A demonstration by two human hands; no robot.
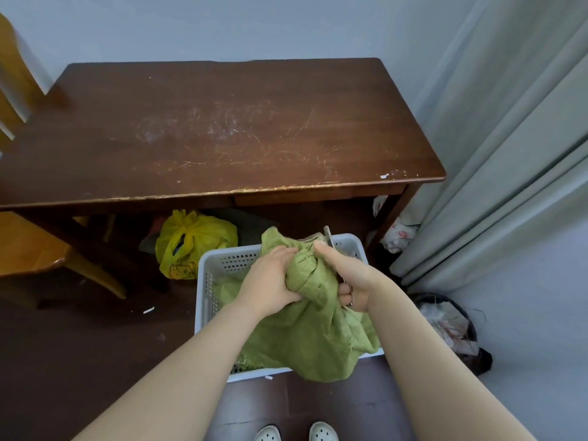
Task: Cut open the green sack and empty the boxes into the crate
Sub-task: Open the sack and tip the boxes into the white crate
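A green woven sack [305, 332] lies crumpled in and over a white perforated plastic crate [210, 275] on the floor. My left hand [270, 281] grips the bunched top of the sack. My right hand [348, 281] holds metal scissors [329, 238], whose blade tips stick up behind the sack's bunched top. The scissor handles are mostly hidden by my fingers. No boxes show; the sack covers the crate's inside.
A dark wooden table [222, 128] stands just beyond the crate. Under it lies a yellow plastic bag [191, 240]. A wooden chair [38, 249] is at left, a black waste bin [451, 329] and grey curtain [509, 154] at right. My shoes [296, 432] are below.
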